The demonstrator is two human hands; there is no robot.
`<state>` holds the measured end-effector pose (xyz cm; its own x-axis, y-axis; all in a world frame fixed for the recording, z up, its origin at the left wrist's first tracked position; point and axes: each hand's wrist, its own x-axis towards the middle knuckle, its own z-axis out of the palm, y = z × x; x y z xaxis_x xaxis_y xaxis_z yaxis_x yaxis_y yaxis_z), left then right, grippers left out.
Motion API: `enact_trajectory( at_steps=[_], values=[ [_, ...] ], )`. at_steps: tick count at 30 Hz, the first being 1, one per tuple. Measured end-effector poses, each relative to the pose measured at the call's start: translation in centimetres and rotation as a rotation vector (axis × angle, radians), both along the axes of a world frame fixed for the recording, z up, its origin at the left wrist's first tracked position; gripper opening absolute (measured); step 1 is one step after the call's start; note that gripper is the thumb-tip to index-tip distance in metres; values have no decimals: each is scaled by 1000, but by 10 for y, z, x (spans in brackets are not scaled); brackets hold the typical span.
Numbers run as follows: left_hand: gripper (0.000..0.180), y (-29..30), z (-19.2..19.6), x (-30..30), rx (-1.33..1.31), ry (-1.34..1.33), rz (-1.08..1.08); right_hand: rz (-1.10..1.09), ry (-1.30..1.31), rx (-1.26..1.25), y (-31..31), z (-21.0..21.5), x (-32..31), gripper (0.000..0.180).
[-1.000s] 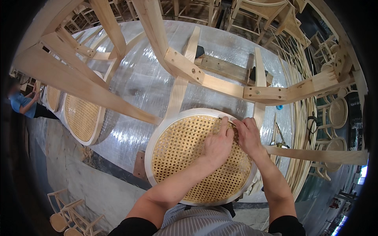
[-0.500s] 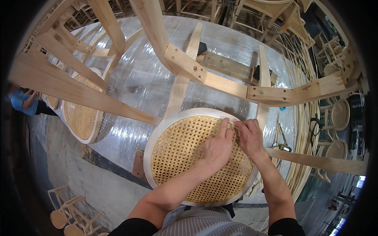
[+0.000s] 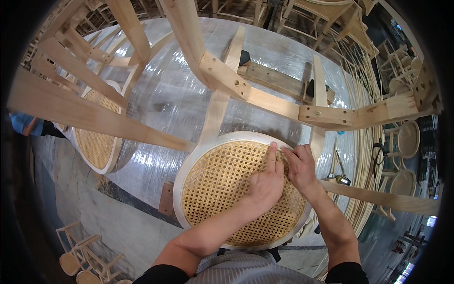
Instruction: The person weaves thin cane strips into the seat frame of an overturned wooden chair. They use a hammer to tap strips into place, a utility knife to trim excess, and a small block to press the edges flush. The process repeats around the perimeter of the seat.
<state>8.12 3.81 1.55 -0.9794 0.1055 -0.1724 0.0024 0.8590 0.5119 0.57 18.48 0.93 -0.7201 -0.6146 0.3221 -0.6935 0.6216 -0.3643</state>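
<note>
A round pale wooden chair frame (image 3: pixel 178 199) lies in front of me, filled with a woven cane panel (image 3: pixel 215 182). My left hand (image 3: pixel 266 187) rests over the panel with its index finger stretched to the far edge, where cane meets wood; its other fingers are bent and it grips nothing visible. Just to the right, my right hand (image 3: pixel 301 166) touches the same far-right edge with fingers pinched together. What lies between those fingertips is hidden. Wooden chair legs and rails (image 3: pixel 272 102) join the frame and reach away from me.
Plastic film (image 3: pixel 161 102) covers the work surface. At left is another caned chair (image 3: pixel 97 142). Long cane strips (image 3: pixel 364 180) and a tool (image 3: pixel 342 180) lie to the right. A wooden block (image 3: pixel 166 198) sits beside the frame; a person in blue (image 3: pixel 21 124) stands far left.
My left hand has shifted slightly right and its index finger now points straighter at the rim. The right hand stays at nearly the same spot on the edge.
</note>
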Motion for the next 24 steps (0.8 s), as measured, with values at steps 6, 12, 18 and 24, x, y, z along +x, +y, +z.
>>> enact_trajectory(
  at_steps=[6,12,18,24],
  values=[
    [32,-3,0,-2,0,6,-16,-31,30,-33,-6,1,-1,33],
    [29,-7,6,0,11,32,-32,-45,20,-60,-7,3,-1,24],
    [30,-10,4,-2,-18,131,-8,-19,25,-87,-8,3,-2,21],
    [32,-10,10,-3,13,93,-7,-17,-21,-83,-5,2,0,22]
  ],
)
